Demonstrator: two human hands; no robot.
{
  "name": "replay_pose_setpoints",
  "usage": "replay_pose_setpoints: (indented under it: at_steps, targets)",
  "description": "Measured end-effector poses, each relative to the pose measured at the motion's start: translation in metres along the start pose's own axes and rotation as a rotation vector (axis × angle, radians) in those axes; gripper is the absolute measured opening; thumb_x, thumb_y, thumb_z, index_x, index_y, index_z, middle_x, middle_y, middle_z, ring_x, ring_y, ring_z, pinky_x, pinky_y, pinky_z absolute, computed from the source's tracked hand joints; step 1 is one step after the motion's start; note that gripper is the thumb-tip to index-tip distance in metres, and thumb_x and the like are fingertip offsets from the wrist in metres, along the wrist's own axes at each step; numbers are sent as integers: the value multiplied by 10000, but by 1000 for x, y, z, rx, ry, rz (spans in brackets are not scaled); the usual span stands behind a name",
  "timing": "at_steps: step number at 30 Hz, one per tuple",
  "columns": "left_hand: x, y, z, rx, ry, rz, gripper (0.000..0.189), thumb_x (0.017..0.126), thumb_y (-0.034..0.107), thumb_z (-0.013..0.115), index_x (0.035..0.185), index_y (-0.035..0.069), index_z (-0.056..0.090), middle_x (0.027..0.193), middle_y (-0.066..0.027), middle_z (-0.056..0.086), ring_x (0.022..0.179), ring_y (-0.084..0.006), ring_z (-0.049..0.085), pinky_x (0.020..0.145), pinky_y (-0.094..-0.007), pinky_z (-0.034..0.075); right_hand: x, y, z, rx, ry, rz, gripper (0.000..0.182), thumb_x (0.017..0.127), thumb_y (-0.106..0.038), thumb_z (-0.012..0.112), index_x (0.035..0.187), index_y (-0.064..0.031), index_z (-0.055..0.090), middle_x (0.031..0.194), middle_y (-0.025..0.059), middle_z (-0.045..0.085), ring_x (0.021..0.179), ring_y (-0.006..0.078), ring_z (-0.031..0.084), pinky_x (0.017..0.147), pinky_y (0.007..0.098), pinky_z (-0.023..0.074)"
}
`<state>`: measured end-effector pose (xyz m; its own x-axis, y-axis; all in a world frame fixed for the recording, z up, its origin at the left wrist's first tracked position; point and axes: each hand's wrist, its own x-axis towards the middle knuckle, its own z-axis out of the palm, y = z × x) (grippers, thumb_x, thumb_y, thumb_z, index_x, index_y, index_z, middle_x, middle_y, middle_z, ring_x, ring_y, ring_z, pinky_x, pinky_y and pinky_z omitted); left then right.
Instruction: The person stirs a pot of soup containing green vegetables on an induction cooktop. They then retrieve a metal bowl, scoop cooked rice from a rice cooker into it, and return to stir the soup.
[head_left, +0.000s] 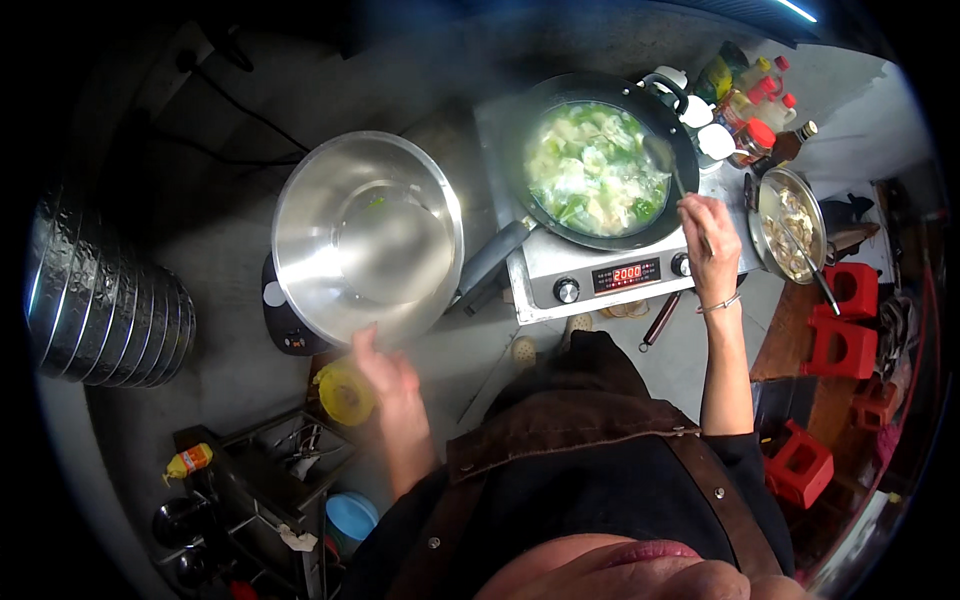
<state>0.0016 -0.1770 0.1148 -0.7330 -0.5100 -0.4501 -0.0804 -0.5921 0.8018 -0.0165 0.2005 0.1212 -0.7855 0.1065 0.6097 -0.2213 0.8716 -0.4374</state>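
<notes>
My right hand (709, 232) grips the handle of a metal ladle (660, 156), whose bowl is at the right side of a black wok (541, 105). Leafy greens and pale pieces in steaming broth (596, 169) fill the wok, which sits on an induction cooker (536, 289) with a lit display. My left hand (390, 375) is raised and blurred at the near rim of a large stainless steel bowl (367, 172); whether it touches the rim is unclear. The bowl holds only a green scrap on its inside. A dark appliance (289, 330) shows partly beneath the bowl.
The wok's long handle (495, 255) points toward the steel bowl. Seasoning jars (712, 142) and bottles (784, 146) stand behind right. A pan of food (761, 244) with a spoon sits at right, near red stools (840, 345). A yellow basket (345, 394) and metal rack (247, 502) are lower left.
</notes>
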Motion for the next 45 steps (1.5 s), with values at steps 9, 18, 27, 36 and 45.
replay_pose_setpoints:
  at_steps: [9, 18, 27, 36, 45]
  targets:
    - [1, -38, 21, -69, 11, 42, 406, 772, 209, 535, 1144, 48, 505, 1139, -77, 554, 1048, -226, 524, 903, -376, 409, 11, 45, 18, 84, 44, 133, 91, 833, -22, 615, 920, -48, 609, 843, 120, 590, 736, 286, 599, 656, 335, 482]
    - [-5, -50, 43, -153, -6, -36, 409, 776, 197, 507, 1145, 39, 428, 1124, -107, 511, 1037, -258, 514, 859, -426, 444, -18, 8, 29, 572, 81, 535, 67, 889, -8, 554, 894, 41, 599, 794, 80, 582, 702, 146, 610, 612, 258, 509]
    - [27, -48, 17, -251, -21, -289, 586, 737, 197, 523, 1228, -40, 306, 1269, -285, 413, 1173, -445, 437, 1015, -576, 317, -6, -32, 44, 815, 136, 629, 98, 904, 16, 525, 898, 88, 591, 918, 113, 590, 797, 147, 610, 734, 263, 572]
    - [27, -42, 17, -160, -254, -344, 571, 771, 195, 475, 1302, 24, 351, 1361, -166, 398, 1269, -371, 370, 1052, -592, 265, 30, 13, 35, 73, 226, 113, 115, 826, 30, 616, 939, 8, 613, 921, 146, 637, 828, 249, 627, 742, 312, 498]
    - [40, -38, 11, -73, -406, -448, 615, 785, 228, 461, 1345, 26, 307, 1407, -170, 350, 1306, -358, 333, 1068, -582, 263, 30, 68, 63, 307, 214, 264, 117, 853, -15, 620, 968, 3, 605, 914, 111, 633, 779, 180, 635, 697, 283, 511]
